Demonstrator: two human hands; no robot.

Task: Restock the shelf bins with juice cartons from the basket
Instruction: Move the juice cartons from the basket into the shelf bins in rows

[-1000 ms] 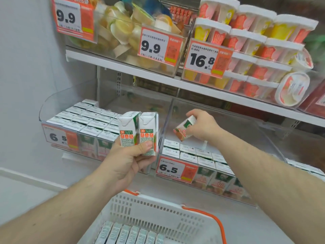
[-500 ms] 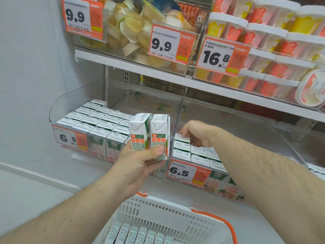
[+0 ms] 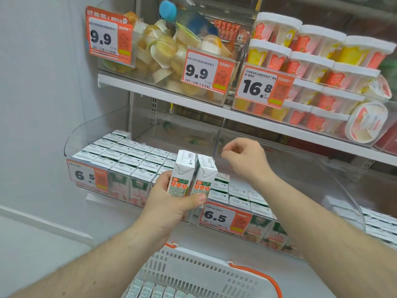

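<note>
Currently, the left hand [image 3: 171, 203] is gripping two juice cartons [image 3: 192, 176] side by side, upright, with the thumb pressing across their lower fronts and the fingers wrapping behind them. The cartons are sitting in front of the divider between two clear shelf bins. The right hand [image 3: 245, 158] is hovering above the middle bin [image 3: 335, 186], its fingers loosely curling and holding nothing. Beneath it, rows of cartons [image 3: 236, 194] are filling only the front part of that bin, behind a 6.5 price tag [image 3: 224, 218]. The left bin [image 3: 73, 134] is carrying tightly packed rows of cartons [image 3: 129, 155] across most of its depth. Further cartons are lying in a third bin at the right edge [image 3: 378, 224]. At the bottom of the view, the white basket [image 3: 193, 267] with an orange handle [image 3: 266, 278] is holding a row of cartons [image 3: 159, 290] standing on end. On the upper shelf [image 3: 150, 91], clear bins are holding jelly cups [image 3: 163, 52] and lidded dessert tubs [image 3: 318, 50].
</note>
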